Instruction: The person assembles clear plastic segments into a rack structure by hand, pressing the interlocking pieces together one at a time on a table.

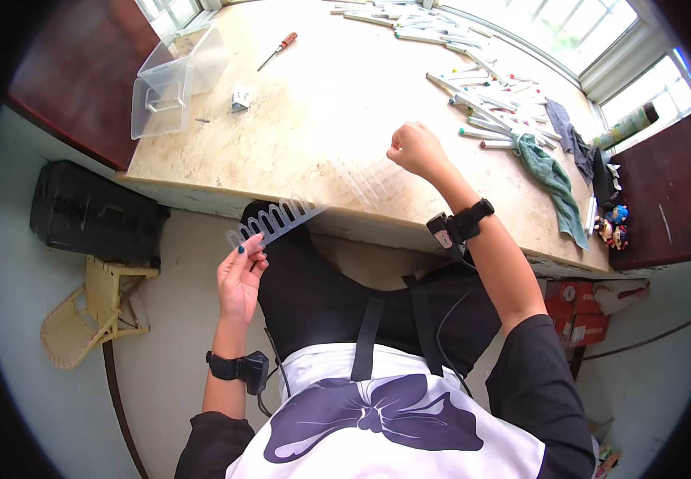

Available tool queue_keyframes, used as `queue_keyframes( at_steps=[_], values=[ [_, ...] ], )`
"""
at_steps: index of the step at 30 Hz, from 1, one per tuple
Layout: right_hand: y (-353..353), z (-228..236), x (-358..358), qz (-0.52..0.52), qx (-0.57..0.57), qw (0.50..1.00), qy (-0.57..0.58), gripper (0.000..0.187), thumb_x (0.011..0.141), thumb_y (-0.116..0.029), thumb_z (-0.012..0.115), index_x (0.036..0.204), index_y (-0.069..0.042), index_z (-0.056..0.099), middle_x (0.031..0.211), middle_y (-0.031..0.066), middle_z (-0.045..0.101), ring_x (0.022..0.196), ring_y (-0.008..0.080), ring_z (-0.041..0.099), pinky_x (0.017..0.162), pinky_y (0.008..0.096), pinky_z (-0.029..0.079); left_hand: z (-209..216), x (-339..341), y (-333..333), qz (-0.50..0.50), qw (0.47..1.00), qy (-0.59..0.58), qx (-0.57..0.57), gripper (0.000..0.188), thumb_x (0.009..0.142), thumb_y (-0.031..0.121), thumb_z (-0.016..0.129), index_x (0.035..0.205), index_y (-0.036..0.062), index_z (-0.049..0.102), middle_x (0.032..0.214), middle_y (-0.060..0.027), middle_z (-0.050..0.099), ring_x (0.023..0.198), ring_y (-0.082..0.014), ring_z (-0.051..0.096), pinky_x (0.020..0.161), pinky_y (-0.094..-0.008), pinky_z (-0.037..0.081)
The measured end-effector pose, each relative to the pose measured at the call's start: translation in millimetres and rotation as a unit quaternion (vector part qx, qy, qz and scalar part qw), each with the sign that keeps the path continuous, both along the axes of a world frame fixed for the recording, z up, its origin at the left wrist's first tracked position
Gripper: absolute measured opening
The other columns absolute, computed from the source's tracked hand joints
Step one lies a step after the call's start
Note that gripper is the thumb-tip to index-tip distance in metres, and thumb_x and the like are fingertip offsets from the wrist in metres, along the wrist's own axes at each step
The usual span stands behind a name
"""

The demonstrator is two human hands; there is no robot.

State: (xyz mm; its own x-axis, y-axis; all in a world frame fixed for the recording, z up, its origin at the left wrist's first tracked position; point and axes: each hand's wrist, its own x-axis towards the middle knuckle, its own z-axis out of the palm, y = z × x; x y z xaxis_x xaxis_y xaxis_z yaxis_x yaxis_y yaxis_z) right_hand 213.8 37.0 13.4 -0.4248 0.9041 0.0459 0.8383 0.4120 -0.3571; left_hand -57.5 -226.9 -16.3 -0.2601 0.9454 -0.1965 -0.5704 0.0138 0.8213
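My left hand (241, 275) pinches one end of a translucent plastic strip (285, 224) between thumb and fingers. The strip has a row of rounded, comb-like slots and is held just in front of the counter's front edge, above my lap. My right hand (419, 150) is curled into a fist over the counter; whether anything is inside it is hidden. Below and left of that fist, more clear plastic pieces (368, 182) lie flat on the counter near its edge, hard to make out in the glare.
On the counter (313, 120) stand a clear plastic box (162, 104) and a small white-blue item (240, 98), with a screwdriver (278, 49) behind. Many markers (489, 100) spread to the right, beside a green cloth (550, 188) and small figurines (615, 223). A yellow chair (99, 307) stands left.
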Motion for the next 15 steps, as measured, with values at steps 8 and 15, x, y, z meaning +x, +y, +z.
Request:
queue_keyframes(
  at_steps=[8, 15],
  values=[
    [9.1, 54.2, 55.2, -0.065, -0.018, 0.997, 0.024, 0.017, 0.071, -0.014, 0.066, 0.071, 0.002, 0.070, 0.068, 0.0219, 0.065, 0.066, 0.0327, 0.066, 0.067, 0.0395, 0.053, 3.4, 9.0, 38.5, 0.094, 0.979, 0.177, 0.029, 0.012, 0.091, 0.003, 0.060, 0.102, -0.0023, 0.061, 0.090, -0.0103, 0.068, 0.076, -0.0137, 0.064, 0.072, -0.0257, 0.053],
    [-10.4, 100.1, 110.2, -0.183, 0.003, 0.979, 0.092, 0.023, 0.072, -0.017, 0.069, 0.074, 0.006, 0.069, 0.060, 0.0163, 0.063, 0.058, 0.0241, 0.064, 0.061, 0.0335, 0.051, -14.9, 72.2, 123.6, -0.045, 0.929, 0.357, 0.091, 0.003, 0.086, -0.003, 0.062, 0.088, -0.0054, 0.063, 0.085, -0.0115, 0.070, 0.081, -0.0146, 0.067, 0.073, -0.0247, 0.051]
  ],
)
